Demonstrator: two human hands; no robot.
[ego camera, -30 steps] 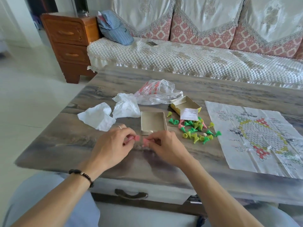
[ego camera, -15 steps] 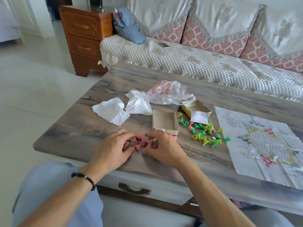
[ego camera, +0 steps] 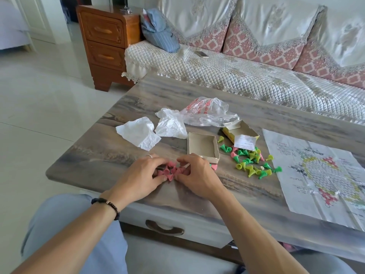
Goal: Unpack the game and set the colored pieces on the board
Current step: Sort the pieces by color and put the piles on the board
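A small heap of pink cone pieces (ego camera: 171, 171) lies on the grey table near its front edge. My left hand (ego camera: 142, 176) and my right hand (ego camera: 197, 175) curl around the heap from both sides, fingertips touching the pieces. Green and yellow cone pieces (ego camera: 250, 164) lie scattered to the right, between an empty cardboard box tray (ego camera: 201, 148) and the paper game board (ego camera: 324, 175), which lies flat at the table's right. No pieces stand on the board.
Two crumpled white papers (ego camera: 139, 133) and a clear plastic bag (ego camera: 207, 112) lie behind the tray. The yellow box lid with a leaflet (ego camera: 242, 136) sits next to the bag. A sofa stands beyond the table, a wooden cabinet (ego camera: 104, 42) to its left.
The view has shifted left and closer. My hands, which pinched single pink pieces a second ago, now cup a gathered heap of pink pieces between them.
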